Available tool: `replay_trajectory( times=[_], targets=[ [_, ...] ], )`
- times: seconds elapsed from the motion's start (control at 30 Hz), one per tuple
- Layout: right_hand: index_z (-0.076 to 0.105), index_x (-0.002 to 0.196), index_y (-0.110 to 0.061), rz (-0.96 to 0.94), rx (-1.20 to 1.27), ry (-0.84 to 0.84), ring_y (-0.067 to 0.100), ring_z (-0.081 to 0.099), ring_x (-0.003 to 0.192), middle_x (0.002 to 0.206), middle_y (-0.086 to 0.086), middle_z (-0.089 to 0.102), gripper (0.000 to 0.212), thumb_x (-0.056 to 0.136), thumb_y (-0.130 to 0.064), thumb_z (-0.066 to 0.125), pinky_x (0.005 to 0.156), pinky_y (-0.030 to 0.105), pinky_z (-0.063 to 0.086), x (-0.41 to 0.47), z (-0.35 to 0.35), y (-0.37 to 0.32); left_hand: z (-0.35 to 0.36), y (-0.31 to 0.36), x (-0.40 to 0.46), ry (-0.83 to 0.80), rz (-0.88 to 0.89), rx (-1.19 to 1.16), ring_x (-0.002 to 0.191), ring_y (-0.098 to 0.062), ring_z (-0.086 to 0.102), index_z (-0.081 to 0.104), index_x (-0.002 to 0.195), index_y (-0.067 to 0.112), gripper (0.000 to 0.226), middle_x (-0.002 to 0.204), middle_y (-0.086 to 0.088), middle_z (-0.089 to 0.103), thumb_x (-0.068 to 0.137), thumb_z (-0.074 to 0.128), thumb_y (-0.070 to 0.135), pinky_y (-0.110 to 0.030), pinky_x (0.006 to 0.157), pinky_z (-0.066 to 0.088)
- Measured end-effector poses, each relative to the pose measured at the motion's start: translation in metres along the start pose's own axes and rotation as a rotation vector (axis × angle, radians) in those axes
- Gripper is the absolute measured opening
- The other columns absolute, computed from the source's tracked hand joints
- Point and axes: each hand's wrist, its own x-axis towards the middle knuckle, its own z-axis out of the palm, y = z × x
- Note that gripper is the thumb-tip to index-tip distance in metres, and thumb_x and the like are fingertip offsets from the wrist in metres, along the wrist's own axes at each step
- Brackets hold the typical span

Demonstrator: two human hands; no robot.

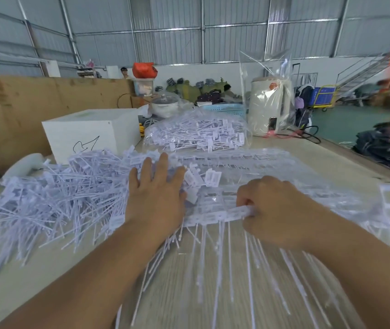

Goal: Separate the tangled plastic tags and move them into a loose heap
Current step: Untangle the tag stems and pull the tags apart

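A loose heap of white plastic tags [54, 198] covers the left part of the table. Rows of joined tags [244, 172] lie in the middle, their long thin tails pointing toward me. My left hand [154, 191] lies flat with straight, spread fingers on the right edge of the heap. My right hand [267, 207] has its fingers curled round a strip of joined tag heads [215, 216] at the near edge of the rows. The picture is blurred on the right side.
A clear bag full of tags [196, 134] lies behind the rows. A white box [87, 134] stands at the back left against a cardboard wall. A wrapped cream appliance [268, 105] stands back right, with cables beside it. The table edge [365, 162] runs along the right.
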Motion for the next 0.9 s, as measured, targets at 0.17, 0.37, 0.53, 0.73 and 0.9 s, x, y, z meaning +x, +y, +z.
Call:
replay_trajectory(
  times=[0.17, 0.37, 0.53, 0.73, 0.9],
  targets=[
    [0.041, 0.078, -0.035, -0.057, -0.037, 0.119, 0.014, 0.039, 0.086, 0.08, -0.017, 0.04, 0.028, 0.076, -0.009, 0.052, 0.078, 0.031, 0.028, -0.003, -0.015, 0.004, -0.005, -0.004, 0.001, 0.024, -0.024, -0.029, 0.148, -0.035, -0.009, 0.021, 0.151, 0.032, 0.053, 0.163, -0.007, -0.004, 0.101, 0.033, 0.043, -0.053, 0.119, -0.005],
    [0.061, 0.09, -0.023, -0.123, -0.051, 0.341, 0.018, 0.038, 0.086, 0.089, -0.005, 0.055, 0.032, 0.069, 0.001, 0.053, 0.075, 0.035, 0.031, -0.008, -0.024, 0.003, -0.019, 0.0, -0.008, 0.112, 0.054, -0.186, 0.148, -0.034, 0.004, 0.035, 0.148, 0.023, 0.069, 0.161, -0.011, 0.011, 0.088, 0.067, 0.028, -0.051, 0.12, 0.002],
    [0.069, 0.093, -0.015, -0.137, -0.062, 0.396, 0.026, 0.049, 0.083, 0.087, 0.001, 0.06, 0.038, 0.063, 0.004, 0.054, 0.076, 0.039, 0.038, -0.011, -0.026, 0.002, -0.035, 0.0, -0.012, 0.468, 0.067, -0.847, 0.105, -0.013, 0.054, 0.067, 0.101, 0.026, 0.022, 0.11, 0.013, 0.062, 0.093, 0.049, 0.014, -0.017, 0.089, 0.035],
    [0.07, 0.093, -0.013, -0.139, -0.05, 0.506, 0.032, 0.056, 0.086, 0.087, 0.004, 0.06, 0.043, 0.062, 0.01, 0.053, 0.082, 0.045, 0.042, -0.011, -0.027, 0.003, -0.061, 0.012, -0.019, 0.106, 0.042, -1.566, 0.058, -0.014, 0.06, 0.072, 0.08, 0.029, 0.028, 0.067, -0.003, 0.069, 0.094, 0.048, 0.025, -0.025, 0.056, 0.045],
    [0.071, 0.097, -0.006, -0.291, 0.07, 0.617, 0.033, 0.062, 0.078, 0.089, 0.01, 0.064, 0.052, 0.06, 0.019, 0.046, 0.069, 0.046, 0.052, -0.013, -0.031, 0.001, -0.061, 0.024, -0.032, 0.138, 0.209, -1.086, 0.082, 0.003, 0.058, 0.065, 0.093, 0.039, 0.012, 0.09, 0.021, 0.062, 0.082, 0.062, 0.042, -0.004, 0.07, 0.039]
  ],
)
